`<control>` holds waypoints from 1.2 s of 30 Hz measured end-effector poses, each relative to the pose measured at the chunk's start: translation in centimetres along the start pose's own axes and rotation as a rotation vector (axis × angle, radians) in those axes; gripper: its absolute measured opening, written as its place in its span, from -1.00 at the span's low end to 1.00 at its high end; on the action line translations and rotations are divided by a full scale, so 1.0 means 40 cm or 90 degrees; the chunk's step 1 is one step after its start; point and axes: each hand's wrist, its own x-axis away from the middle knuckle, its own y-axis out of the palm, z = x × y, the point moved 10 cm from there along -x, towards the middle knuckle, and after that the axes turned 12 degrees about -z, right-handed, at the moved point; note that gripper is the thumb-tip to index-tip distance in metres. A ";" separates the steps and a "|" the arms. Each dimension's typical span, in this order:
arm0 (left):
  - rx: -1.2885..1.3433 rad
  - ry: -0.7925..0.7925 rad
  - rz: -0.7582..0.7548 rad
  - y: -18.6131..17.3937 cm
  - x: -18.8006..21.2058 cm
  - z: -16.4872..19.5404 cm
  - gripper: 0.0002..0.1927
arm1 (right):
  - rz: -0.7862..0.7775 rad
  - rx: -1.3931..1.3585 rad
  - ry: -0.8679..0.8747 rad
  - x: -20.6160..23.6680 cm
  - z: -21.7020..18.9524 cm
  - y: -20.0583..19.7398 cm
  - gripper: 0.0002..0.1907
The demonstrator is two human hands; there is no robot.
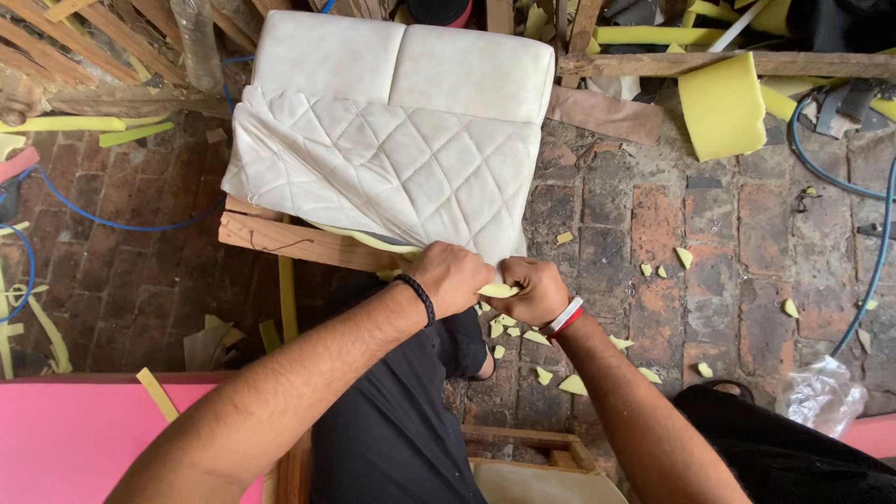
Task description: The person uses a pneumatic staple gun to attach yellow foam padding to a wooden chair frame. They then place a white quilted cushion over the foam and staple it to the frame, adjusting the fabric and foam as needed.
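We are looking straight down at a floor of worn red and dark bricks point(653, 215), uneven and dusty, with pale mortar lines showing. It is littered with small yellow foam scraps point(574, 385), thickest just near our hands and thinning out to the right. A white quilted cushion cover point(392, 173), stitched in a diamond pattern, lies over a wooden frame point(289, 241) in the middle of the view; its far part is smooth and padded, in two panels.

Our left hand point(455, 276), with a black band at the wrist, is closed in a fist on the near edge of the cover. Our right hand point(532, 291), with a red and white band, is closed tight just beside it, and the two hands touch. Between them a bit of yellow foam point(497, 290) shows at the cover's near corner, pinched in the grip.

Blue hose point(103, 222) curves across the bricks on the left, and another length point(877, 243) runs down the right side. At the far right a thick slab of yellow foam point(723, 107) leans by a wooden beam point(728, 63), with more yellow strips behind it. Wooden slats point(84, 47) cross the far left corner. A pink sheet point(75, 434) fills the near left, and crumpled clear plastic point(821, 397) sits near right. Our dark trousers point(401, 420) show below the arms.
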 end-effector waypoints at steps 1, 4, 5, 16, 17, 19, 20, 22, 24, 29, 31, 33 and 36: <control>0.004 0.001 -0.006 0.005 -0.004 -0.001 -0.89 | -0.003 0.004 -0.008 0.005 0.001 0.004 -0.54; -0.013 0.004 -0.026 0.016 0.007 -0.006 -0.92 | 0.045 0.078 -0.033 0.023 -0.029 0.030 -0.63; -0.022 0.007 -0.037 0.020 0.017 -0.004 -0.94 | 0.067 0.115 -0.040 0.033 -0.048 0.041 -0.66; 0.274 -0.030 0.024 -0.057 0.185 -0.110 -0.71 | 0.023 0.168 0.019 0.003 -0.203 0.001 -0.86; 0.315 -0.030 0.184 -0.116 0.255 -0.177 -0.68 | 0.040 0.184 0.018 -0.022 -0.217 -0.011 -0.83; 0.226 -0.239 0.448 -0.183 0.449 -0.373 -0.68 | 0.044 0.167 0.079 -0.100 -0.217 0.000 -0.78; 0.227 -0.342 0.550 -0.184 0.553 -0.465 -0.59 | 0.047 0.157 0.108 -0.138 -0.218 0.014 -0.73; 0.420 -0.600 0.564 -0.085 0.704 -0.666 -0.37 | 0.063 0.212 0.066 -0.193 -0.261 0.047 -0.34; 0.677 -0.636 0.539 0.046 0.692 -0.744 -0.29 | 0.025 0.300 0.085 -0.229 -0.265 0.086 -0.10; 0.779 -0.482 0.621 0.024 0.573 -0.747 -0.52 | -0.071 0.433 0.231 -0.224 -0.132 0.025 0.05; 0.675 -0.427 0.589 -0.054 0.527 -0.689 -0.54 | -0.071 0.410 0.227 -0.181 -0.088 -0.068 0.05; 0.560 -0.359 0.575 -0.150 0.489 -0.593 -0.53 | -0.046 0.349 0.241 -0.118 -0.071 -0.150 0.01; 0.551 -0.339 0.452 -0.202 0.391 -0.439 -0.34 | 0.057 0.188 0.303 -0.027 -0.078 -0.277 -0.06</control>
